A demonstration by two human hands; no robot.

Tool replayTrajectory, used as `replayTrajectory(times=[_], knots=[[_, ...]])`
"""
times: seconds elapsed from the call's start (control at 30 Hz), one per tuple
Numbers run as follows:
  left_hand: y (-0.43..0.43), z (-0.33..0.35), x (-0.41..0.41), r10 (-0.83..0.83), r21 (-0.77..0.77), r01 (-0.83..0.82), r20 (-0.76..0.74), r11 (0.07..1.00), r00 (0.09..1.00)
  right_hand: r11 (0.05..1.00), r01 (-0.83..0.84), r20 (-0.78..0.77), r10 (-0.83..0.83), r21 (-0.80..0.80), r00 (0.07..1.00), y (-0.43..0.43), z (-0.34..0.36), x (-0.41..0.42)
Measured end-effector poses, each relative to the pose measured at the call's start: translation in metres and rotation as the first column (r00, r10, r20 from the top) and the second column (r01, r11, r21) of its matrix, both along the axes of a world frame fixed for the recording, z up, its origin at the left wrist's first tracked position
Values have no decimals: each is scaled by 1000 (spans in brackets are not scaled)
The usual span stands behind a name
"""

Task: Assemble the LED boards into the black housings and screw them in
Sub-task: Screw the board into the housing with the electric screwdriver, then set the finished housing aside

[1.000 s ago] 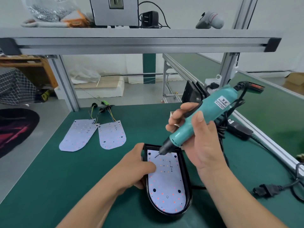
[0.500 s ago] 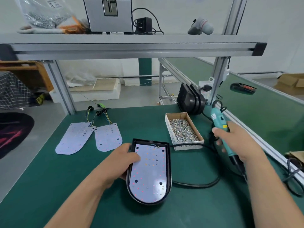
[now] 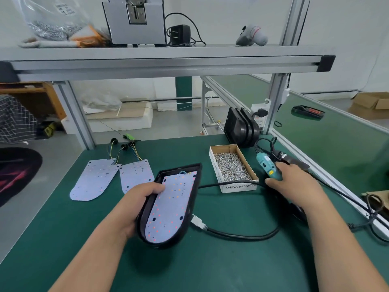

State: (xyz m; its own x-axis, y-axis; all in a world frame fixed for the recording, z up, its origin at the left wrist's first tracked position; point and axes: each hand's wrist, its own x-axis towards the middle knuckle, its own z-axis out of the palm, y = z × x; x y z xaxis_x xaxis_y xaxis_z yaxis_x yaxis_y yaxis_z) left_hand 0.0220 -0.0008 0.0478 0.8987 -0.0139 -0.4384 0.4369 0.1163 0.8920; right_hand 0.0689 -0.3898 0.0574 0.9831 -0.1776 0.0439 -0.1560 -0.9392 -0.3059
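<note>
Left hand (image 3: pixel 139 205) grips a black housing (image 3: pixel 181 167) with its LED board (image 3: pixel 168 207) seated, right hand (image 3: pixel 294 186) clasps the screwdriver (image 3: pixel 268 168); two loose boards (image 3: pixel 94 180) beyond the left hand await housings.

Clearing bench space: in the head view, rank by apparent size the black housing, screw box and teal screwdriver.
1. black housing, largest, though nearest the camera
2. screw box
3. teal screwdriver, smallest, partly under the right hand
</note>
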Motion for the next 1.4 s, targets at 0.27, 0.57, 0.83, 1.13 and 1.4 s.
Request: replayTrajectory(times=[0.27, 0.57, 0.83, 1.13, 1.4], knots=[[1, -1, 1, 87, -175, -84, 12, 981, 996, 985, -160, 287, 134, 71, 948, 20, 9, -17], [1, -4, 4, 256, -280, -209, 143, 937, 956, 715, -696, -199, 692, 60, 694, 55, 1, -71], [-13, -5, -4, 183, -360, -114, 162, 926, 970, 723, -573, 299, 489, 386, 819, 110, -11, -74], [-45, -13, -14, 44, -396, -9, 80, 918, 996, 559, -583, 372, 453, 589, 810, 152, -16, -67], [-40, -17, -7, 193, -379, -159, 54, 911, 980, 863, -488, 705, 263, 134, 658, 101, -8, -45]])
